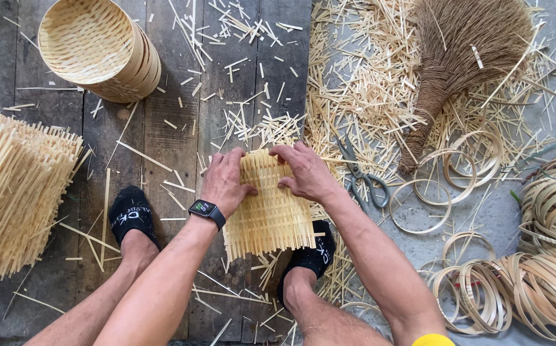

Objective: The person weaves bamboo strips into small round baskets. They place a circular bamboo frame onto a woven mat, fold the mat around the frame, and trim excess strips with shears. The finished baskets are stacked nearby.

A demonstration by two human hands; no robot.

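Both hands, left hand (225,181) & right hand (306,173), press flat, fingers spread, on woven bamboo mat (269,206) left of scissors (361,177); shaping step, next probably needs firm bending.

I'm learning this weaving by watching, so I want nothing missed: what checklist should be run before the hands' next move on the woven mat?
1. Left hand on the woven bamboo mat: ok.
2. Right hand pressing the mat's top edge: ok.
3. Mat lying flat: not ok, it bows upward.
4. Scissors close by the right hand: ok.
5. Bamboo hoops nearby: ok.
6. Weave tight throughout: cannot tell.
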